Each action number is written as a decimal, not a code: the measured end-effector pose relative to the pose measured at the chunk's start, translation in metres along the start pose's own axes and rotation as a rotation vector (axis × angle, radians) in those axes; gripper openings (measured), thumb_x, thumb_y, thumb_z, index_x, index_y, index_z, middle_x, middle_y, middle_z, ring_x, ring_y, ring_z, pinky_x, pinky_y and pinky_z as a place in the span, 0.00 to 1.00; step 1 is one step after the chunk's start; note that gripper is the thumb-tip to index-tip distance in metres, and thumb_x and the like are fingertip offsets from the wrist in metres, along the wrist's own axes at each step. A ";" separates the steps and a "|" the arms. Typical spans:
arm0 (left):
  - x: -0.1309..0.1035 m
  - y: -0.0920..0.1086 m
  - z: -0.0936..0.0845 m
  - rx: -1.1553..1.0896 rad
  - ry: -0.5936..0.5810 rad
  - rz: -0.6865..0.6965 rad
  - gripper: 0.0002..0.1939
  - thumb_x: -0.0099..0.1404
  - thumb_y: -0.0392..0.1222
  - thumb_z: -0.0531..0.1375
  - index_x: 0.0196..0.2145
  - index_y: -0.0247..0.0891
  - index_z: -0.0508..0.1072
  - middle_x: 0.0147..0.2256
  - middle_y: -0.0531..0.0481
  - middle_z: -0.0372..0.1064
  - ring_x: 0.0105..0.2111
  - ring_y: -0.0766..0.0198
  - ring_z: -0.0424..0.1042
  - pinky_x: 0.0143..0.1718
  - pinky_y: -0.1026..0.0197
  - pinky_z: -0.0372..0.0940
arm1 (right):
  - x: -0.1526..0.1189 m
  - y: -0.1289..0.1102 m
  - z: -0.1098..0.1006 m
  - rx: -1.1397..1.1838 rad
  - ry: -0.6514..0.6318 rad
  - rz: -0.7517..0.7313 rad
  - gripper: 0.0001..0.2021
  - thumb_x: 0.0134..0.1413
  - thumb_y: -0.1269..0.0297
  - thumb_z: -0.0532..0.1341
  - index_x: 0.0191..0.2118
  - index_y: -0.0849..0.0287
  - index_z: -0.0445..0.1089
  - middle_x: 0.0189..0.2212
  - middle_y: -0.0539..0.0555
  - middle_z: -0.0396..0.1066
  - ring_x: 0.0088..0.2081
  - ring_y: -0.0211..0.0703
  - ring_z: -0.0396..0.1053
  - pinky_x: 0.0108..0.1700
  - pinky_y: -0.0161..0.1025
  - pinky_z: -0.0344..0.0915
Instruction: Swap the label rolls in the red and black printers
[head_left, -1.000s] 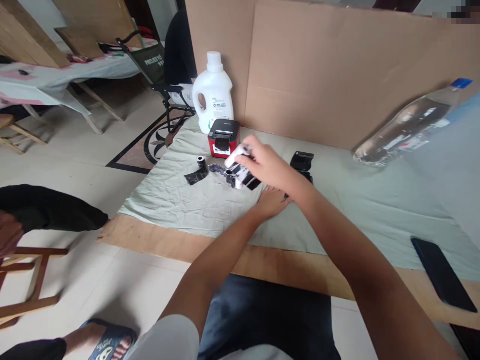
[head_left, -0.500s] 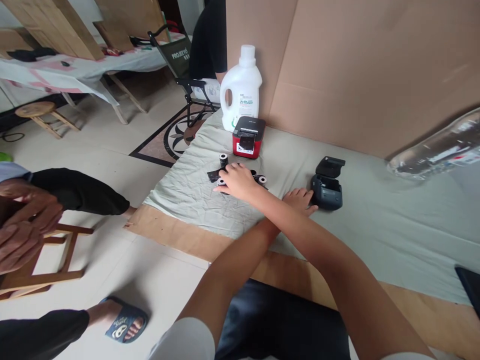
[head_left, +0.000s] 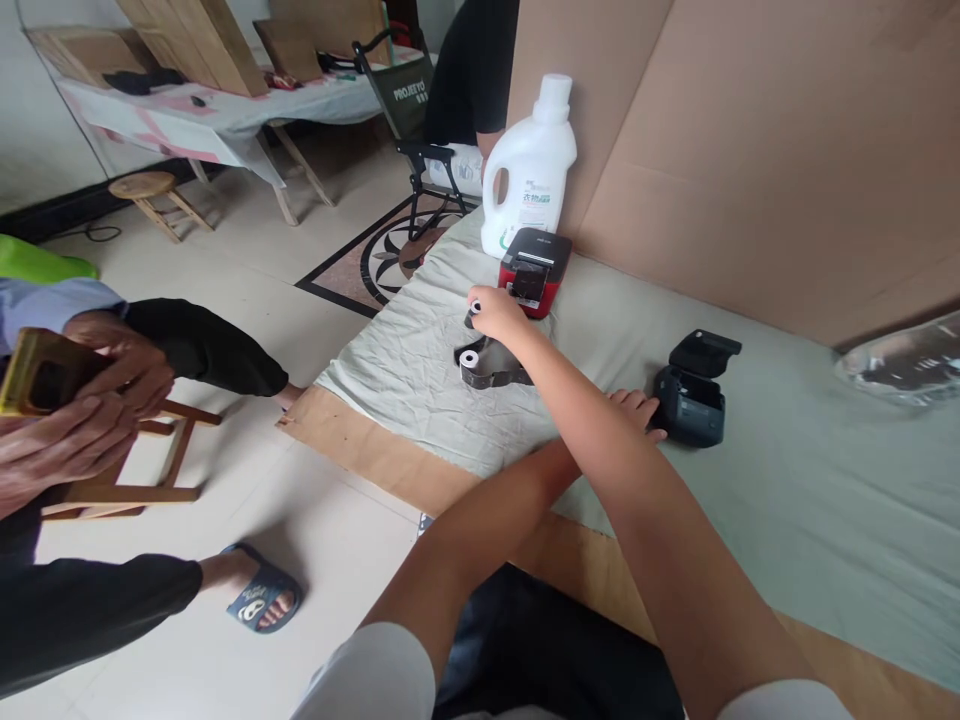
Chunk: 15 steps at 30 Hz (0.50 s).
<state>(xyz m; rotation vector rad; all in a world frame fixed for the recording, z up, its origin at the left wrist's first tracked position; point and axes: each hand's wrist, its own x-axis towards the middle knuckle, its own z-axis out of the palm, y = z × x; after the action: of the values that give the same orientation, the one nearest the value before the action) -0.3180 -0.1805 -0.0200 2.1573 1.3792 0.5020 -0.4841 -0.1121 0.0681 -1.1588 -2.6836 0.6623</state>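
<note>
Arms crossed, the left hand (head_left: 626, 412) lies flat, fingers spread, just beside the grey printer (head_left: 694, 405) at frame centre-right. Farther off, the right hand (head_left: 496, 312) pinches a small paper roll (head_left: 475, 306); next it needs carrying clear of the loose rolls (head_left: 480, 366) and the red printer (head_left: 534, 270).

White detergent jug (head_left: 531, 165), folding chair (head_left: 409, 110), wooden stool (head_left: 150, 190)

Both arms are bare from the short white sleeves down to the left hand (head_left: 634, 412) and right hand (head_left: 497, 312). No rings, watch or gloves show. Dark blue trousers cover the lap.
</note>
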 end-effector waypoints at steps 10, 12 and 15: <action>-0.009 -0.003 -0.001 -0.065 0.101 0.060 0.26 0.78 0.48 0.53 0.69 0.40 0.66 0.69 0.41 0.64 0.68 0.45 0.63 0.70 0.46 0.57 | -0.130 0.080 -0.060 1.009 0.266 0.091 0.25 0.56 0.53 0.61 0.58 0.45 0.59 0.37 0.47 0.72 0.24 0.38 0.68 0.25 0.36 0.63; -0.013 0.001 -0.007 -0.039 0.100 0.054 0.26 0.77 0.49 0.54 0.68 0.39 0.67 0.70 0.39 0.63 0.70 0.43 0.61 0.70 0.44 0.58 | -0.167 0.099 -0.076 1.071 0.218 0.103 0.28 0.53 0.53 0.62 0.60 0.46 0.62 0.42 0.49 0.74 0.26 0.37 0.70 0.26 0.37 0.66; -0.018 0.007 -0.013 0.004 0.086 0.052 0.29 0.76 0.50 0.55 0.69 0.35 0.65 0.70 0.36 0.61 0.71 0.44 0.59 0.71 0.43 0.56 | -0.215 0.126 -0.096 1.116 0.168 0.113 0.29 0.51 0.55 0.64 0.60 0.47 0.66 0.49 0.51 0.76 0.28 0.37 0.71 0.29 0.40 0.72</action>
<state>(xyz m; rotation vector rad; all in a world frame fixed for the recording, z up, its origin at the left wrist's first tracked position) -0.3277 -0.1961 -0.0064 2.2027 1.3734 0.6183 -0.2239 -0.1583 0.1062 -0.9244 -1.6009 1.6555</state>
